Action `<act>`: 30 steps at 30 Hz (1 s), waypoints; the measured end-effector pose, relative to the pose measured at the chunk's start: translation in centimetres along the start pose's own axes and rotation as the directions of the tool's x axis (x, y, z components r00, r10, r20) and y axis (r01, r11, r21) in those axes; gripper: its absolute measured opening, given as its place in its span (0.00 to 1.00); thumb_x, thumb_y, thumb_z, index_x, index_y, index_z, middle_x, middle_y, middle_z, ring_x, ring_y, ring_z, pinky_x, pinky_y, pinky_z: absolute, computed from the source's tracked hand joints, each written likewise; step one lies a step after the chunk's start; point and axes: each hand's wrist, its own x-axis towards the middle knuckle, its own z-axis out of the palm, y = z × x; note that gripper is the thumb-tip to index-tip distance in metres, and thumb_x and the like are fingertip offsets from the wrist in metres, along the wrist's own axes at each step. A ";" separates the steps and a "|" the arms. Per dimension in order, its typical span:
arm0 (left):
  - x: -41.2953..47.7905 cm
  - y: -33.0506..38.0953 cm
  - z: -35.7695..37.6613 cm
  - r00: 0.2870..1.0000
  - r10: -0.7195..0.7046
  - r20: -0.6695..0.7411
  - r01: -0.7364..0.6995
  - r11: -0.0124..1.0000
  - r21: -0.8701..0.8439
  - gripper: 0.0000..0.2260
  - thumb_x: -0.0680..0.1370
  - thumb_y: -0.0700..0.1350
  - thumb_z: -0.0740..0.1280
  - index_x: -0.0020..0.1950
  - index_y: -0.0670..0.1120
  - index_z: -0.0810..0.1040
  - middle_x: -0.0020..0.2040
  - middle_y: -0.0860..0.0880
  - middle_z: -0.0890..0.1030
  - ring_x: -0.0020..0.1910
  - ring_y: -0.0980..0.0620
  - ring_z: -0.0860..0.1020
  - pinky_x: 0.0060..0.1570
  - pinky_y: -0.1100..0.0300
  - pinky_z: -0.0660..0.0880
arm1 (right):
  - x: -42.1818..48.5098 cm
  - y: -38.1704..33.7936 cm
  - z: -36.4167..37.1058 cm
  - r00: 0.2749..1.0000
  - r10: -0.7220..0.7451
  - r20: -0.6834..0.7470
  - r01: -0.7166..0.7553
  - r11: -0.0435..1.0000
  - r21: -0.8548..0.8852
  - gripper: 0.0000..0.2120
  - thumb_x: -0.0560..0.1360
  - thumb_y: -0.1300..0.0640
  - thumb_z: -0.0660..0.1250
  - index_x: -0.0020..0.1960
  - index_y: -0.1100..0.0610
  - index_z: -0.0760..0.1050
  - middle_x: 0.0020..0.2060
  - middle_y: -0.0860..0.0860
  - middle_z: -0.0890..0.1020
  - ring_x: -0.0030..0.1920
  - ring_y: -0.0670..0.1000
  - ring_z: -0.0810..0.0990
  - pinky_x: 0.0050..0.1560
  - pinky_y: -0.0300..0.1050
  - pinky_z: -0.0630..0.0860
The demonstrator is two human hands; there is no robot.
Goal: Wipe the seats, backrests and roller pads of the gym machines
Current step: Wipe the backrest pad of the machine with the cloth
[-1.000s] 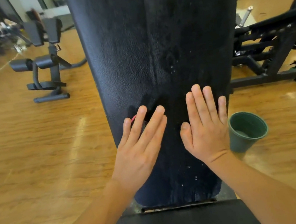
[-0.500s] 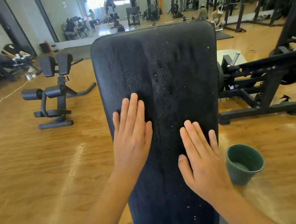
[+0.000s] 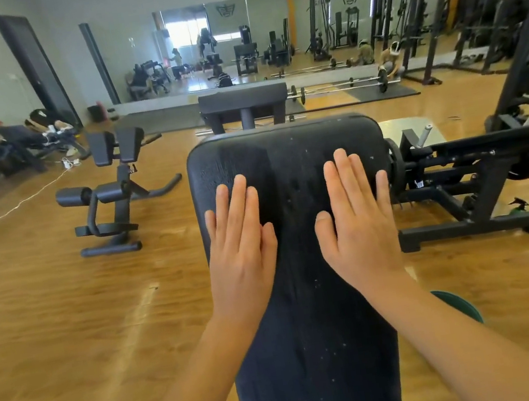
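Wooden gym floor surrounds the backrest (image 3: 306, 297); left hand (image 3: 241, 259) and right hand (image 3: 360, 237) press flat, grip wide.

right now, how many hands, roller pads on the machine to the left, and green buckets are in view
hands: 2 (left hand, right hand)
roller pads: 2
green bucket: 1, partly hidden behind the right forearm
total: 5

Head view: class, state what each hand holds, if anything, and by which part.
Nothing is held: the left hand and right hand lie flat, fingers straight, on the backrest.
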 end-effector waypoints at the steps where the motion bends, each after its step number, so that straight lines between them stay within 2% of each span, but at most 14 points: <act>1: 0.9 0.1 -0.1 1.000 -0.001 -0.009 0.001 1.000 -0.001 0.28 0.85 0.42 0.60 0.82 0.44 0.51 0.82 0.46 0.55 0.83 0.47 0.50 0.81 0.44 0.50 | 0.4 0.0 0.3 1.000 0.007 -0.008 -0.007 1.000 -0.004 0.30 0.82 0.53 0.54 0.82 0.59 0.56 0.82 0.56 0.57 0.83 0.55 0.50 0.81 0.60 0.46; 5: 3.9 0.1 -0.3 0.999 0.014 -0.032 -0.014 1.000 0.008 0.27 0.86 0.42 0.60 0.82 0.43 0.52 0.82 0.46 0.56 0.83 0.47 0.51 0.81 0.43 0.50 | 0.5 0.3 1.3 0.999 -0.026 -0.035 0.025 0.999 -0.043 0.31 0.82 0.50 0.51 0.83 0.57 0.48 0.82 0.55 0.54 0.83 0.55 0.49 0.81 0.58 0.42; 13: 9.4 2.4 0.8 0.999 0.004 -0.043 -0.004 1.000 -0.005 0.26 0.84 0.38 0.62 0.81 0.38 0.58 0.82 0.47 0.54 0.82 0.51 0.48 0.81 0.46 0.47 | 0.3 0.5 1.8 0.994 -0.044 -0.098 0.040 0.998 -0.039 0.30 0.82 0.50 0.50 0.82 0.60 0.54 0.81 0.57 0.57 0.82 0.57 0.54 0.81 0.60 0.47; 17: 10.9 2.8 1.6 0.991 -0.113 0.077 0.117 0.992 -0.045 0.27 0.85 0.47 0.56 0.83 0.39 0.56 0.84 0.45 0.54 0.82 0.53 0.44 0.80 0.55 0.38 | 0.4 0.7 2.0 0.995 -0.049 -0.086 0.044 0.997 -0.059 0.31 0.82 0.50 0.50 0.82 0.59 0.53 0.82 0.56 0.55 0.82 0.56 0.51 0.81 0.59 0.45; 19: 11.0 2.6 1.4 0.981 -0.117 0.152 0.135 0.985 -0.109 0.29 0.82 0.47 0.51 0.83 0.40 0.55 0.84 0.48 0.52 0.83 0.52 0.45 0.80 0.54 0.36 | 0.3 0.7 2.0 0.995 -0.055 -0.081 0.050 0.997 -0.061 0.31 0.82 0.49 0.50 0.83 0.59 0.52 0.82 0.55 0.54 0.82 0.56 0.50 0.81 0.59 0.44; 21: 10.9 2.3 1.0 0.978 -0.095 0.184 0.115 0.988 -0.102 0.29 0.82 0.46 0.49 0.83 0.40 0.55 0.84 0.47 0.52 0.83 0.52 0.45 0.80 0.54 0.37 | 0.4 0.7 2.1 0.995 -0.059 -0.083 0.054 0.997 -0.057 0.31 0.83 0.49 0.49 0.83 0.59 0.52 0.82 0.56 0.55 0.82 0.56 0.50 0.81 0.59 0.45; 24: 11.7 1.9 0.6 0.983 -0.076 0.165 0.086 0.995 -0.054 0.26 0.81 0.46 0.55 0.80 0.40 0.64 0.82 0.44 0.60 0.81 0.53 0.51 0.79 0.58 0.40 | 0.3 0.7 2.1 0.994 -0.060 -0.091 0.056 0.997 -0.047 0.31 0.82 0.50 0.50 0.83 0.59 0.52 0.81 0.56 0.56 0.82 0.56 0.52 0.81 0.60 0.47; 26: 12.1 1.7 0.9 0.992 -0.056 0.113 0.057 0.998 -0.005 0.25 0.80 0.44 0.60 0.77 0.40 0.70 0.80 0.42 0.65 0.81 0.48 0.57 0.79 0.53 0.42 | 0.2 0.8 2.3 0.994 -0.061 -0.085 0.057 0.997 -0.050 0.31 0.83 0.50 0.50 0.83 0.60 0.52 0.82 0.56 0.56 0.82 0.57 0.52 0.81 0.60 0.47; 30: 11.1 2.2 2.6 0.995 -0.097 0.017 0.095 0.992 0.088 0.26 0.82 0.44 0.59 0.80 0.38 0.64 0.81 0.39 0.61 0.82 0.40 0.55 0.78 0.49 0.39 | 0.2 0.7 2.1 0.995 -0.055 -0.088 0.051 0.998 -0.044 0.31 0.83 0.50 0.50 0.83 0.60 0.52 0.82 0.56 0.54 0.82 0.57 0.52 0.81 0.61 0.47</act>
